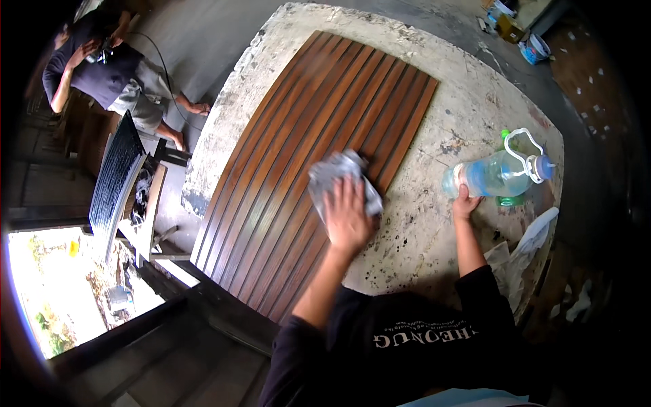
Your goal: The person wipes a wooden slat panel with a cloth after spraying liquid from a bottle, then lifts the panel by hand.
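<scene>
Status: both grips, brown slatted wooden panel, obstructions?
Left grip spread flat on crumpled grey cloth atop panel. Right grip holding clear white-handled plastic bottle. Crumpled whitish plastic beside right forearm, off panel.

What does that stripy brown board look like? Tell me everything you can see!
The stripy board looks like wood, with long reddish-brown strips and narrow dark grooves between them. It lies stripes up on a pale, blotchy table, and shines toward its near left end. Its edges look curved, but this camera bends straight lines, so I can't tell its true shape. The person's left hand is on a crumpled grey cloth that touches its top.
</scene>
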Demonstrator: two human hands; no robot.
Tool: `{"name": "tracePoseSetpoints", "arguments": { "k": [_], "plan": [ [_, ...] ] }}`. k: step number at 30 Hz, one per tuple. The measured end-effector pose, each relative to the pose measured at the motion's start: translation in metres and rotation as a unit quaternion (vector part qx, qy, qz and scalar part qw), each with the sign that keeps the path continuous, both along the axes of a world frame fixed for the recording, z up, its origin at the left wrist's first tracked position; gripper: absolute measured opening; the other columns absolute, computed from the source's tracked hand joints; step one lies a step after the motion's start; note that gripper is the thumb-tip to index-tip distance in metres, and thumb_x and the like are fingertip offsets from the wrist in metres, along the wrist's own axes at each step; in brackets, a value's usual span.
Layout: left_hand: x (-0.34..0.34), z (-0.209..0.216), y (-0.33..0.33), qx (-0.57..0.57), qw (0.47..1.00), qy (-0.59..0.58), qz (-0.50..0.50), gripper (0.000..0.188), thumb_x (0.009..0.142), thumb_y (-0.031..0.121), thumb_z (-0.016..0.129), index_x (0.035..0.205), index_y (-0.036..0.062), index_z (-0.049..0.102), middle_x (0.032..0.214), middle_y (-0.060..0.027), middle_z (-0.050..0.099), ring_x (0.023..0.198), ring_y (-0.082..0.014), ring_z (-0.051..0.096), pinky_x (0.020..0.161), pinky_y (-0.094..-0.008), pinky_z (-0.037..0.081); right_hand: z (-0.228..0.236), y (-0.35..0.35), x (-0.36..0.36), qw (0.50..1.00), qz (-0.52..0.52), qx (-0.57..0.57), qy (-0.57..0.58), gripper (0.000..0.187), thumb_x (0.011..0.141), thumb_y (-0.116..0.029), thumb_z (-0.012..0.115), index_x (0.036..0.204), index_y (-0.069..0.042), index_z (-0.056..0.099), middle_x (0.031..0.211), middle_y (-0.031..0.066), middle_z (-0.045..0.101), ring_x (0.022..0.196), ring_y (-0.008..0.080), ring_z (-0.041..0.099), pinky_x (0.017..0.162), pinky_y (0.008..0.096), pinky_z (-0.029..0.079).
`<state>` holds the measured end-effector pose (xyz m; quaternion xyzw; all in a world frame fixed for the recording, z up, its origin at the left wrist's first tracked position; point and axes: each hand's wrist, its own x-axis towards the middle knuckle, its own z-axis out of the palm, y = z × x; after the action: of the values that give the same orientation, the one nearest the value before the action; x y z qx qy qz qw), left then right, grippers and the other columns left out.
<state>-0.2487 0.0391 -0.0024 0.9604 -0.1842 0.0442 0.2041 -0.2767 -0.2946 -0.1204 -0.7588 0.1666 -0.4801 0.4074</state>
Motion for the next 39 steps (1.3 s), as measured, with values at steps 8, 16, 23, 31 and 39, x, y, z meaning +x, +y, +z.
{"name": "tracePoseSetpoints", "arguments": {
  "k": [8, 16, 23, 31, 39],
  "plan": [
    [0.099, -0.011, 0.162, 0.145, 0.937, 0.020, 0.317, 0.064, 0.089, 0.036, 0.036, 0.147, 0.0143, 0.024, 0.151, -0.0113, 0.026, 0.141, -0.0325, 0.019, 0.111, -0.0585, 0.009, 0.014, 0.015, 0.002, 0.999, 0.025, -0.009, 0.020, 0.077, 0.078, -0.051, 0.067, 0.129, 0.002, 0.045, 0.130, 0.0202, 0.047, 0.121, 0.0361, 0.041, 0.104, 0.0479, 0.028],
    [0.080, 0.001, -0.046, 0.086, 0.992, -0.024, -0.092, 0.064, 0.080, 0.036, 0.049, 0.141, 0.0171, 0.039, 0.149, -0.0097, 0.032, 0.137, -0.0302, 0.029, 0.109, -0.0601, 0.015, 0.016, 0.010, 0.001, 1.000, 0.029, -0.010, 0.004, 0.070, 0.079, -0.050, 0.067, 0.123, 0.001, 0.051, 0.125, 0.0184, 0.051, 0.116, 0.0354, 0.046, 0.103, 0.0486, 0.029],
    [0.199, -0.018, 0.121, 0.179, 0.946, -0.010, 0.271, 0.064, 0.088, 0.031, 0.040, 0.148, 0.0223, 0.022, 0.154, -0.0047, 0.020, 0.140, -0.0277, 0.022, 0.106, -0.0657, 0.014, 0.023, 0.031, 0.000, 0.998, 0.046, 0.035, -0.016, 0.065, 0.078, -0.051, 0.067, 0.117, 0.000, 0.056, 0.118, 0.0161, 0.057, 0.110, 0.0335, 0.053, 0.098, 0.0466, 0.037],
    [0.020, 0.009, -0.020, 0.118, 0.986, 0.074, -0.093, 0.078, 0.074, 0.025, 0.049, 0.146, 0.0119, 0.025, 0.153, -0.0124, 0.019, 0.141, -0.0344, 0.017, 0.111, -0.0581, 0.006, -0.009, 0.015, -0.007, 0.998, -0.005, -0.025, 0.055, 0.065, 0.074, -0.048, 0.073, 0.118, -0.003, 0.056, 0.121, 0.0176, 0.055, 0.114, 0.0378, 0.050, 0.099, 0.0498, 0.034],
    [-0.053, 0.047, 0.059, 0.154, 0.970, 0.151, -0.117, 0.077, 0.082, 0.065, 0.041, 0.142, 0.0179, 0.036, 0.150, -0.0151, 0.027, 0.135, -0.0392, 0.026, 0.103, -0.0654, 0.017, -0.015, 0.014, -0.011, 0.992, 0.003, 0.027, 0.120, 0.079, 0.070, -0.052, 0.074, 0.127, -0.004, 0.047, 0.121, 0.0167, 0.055, 0.111, 0.0370, 0.052, 0.093, 0.0471, 0.040]
  ]
}}
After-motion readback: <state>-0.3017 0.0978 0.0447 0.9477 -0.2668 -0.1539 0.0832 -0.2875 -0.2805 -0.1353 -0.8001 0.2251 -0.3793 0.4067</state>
